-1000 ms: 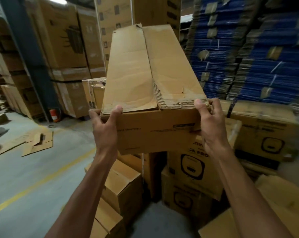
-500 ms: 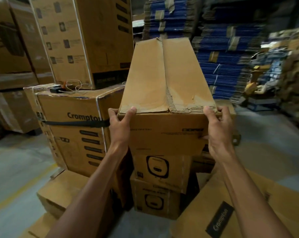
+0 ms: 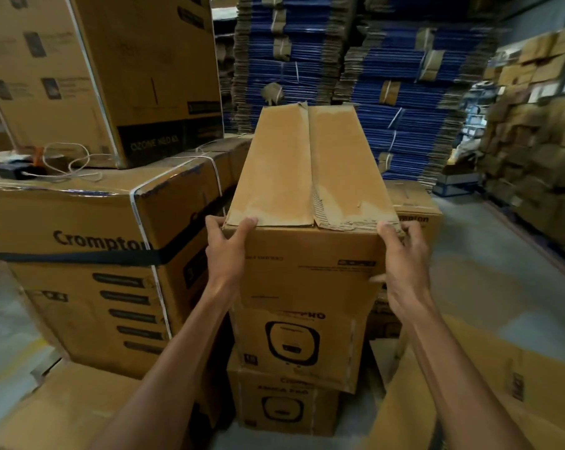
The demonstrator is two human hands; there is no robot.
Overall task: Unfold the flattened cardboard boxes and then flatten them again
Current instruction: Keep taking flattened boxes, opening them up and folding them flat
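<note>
I hold an unfolded brown cardboard box (image 3: 310, 177) out in front of me, its top flaps closed and meeting along a centre seam. My left hand (image 3: 226, 251) grips its near left corner, thumb on the top flap. My right hand (image 3: 403, 254) grips the near right corner, where the flap edge is torn and the corrugation shows. The box hangs just above a stack of two printed cartons (image 3: 302, 349); whether it touches the upper one I cannot tell.
A large strapped Crompton carton (image 3: 89, 254) stands at the left with another carton (image 3: 112, 66) and a coil of cord (image 3: 63, 164) on top. Blue bundles of flattened boxes (image 3: 404, 92) tower behind. Flat cardboard (image 3: 502, 401) lies at the lower right, more stacked boxes (image 3: 534, 151) at far right.
I have turned to the right with the box in both hands. It has come down from chest height to just over the stack of two printed cartons.
</note>
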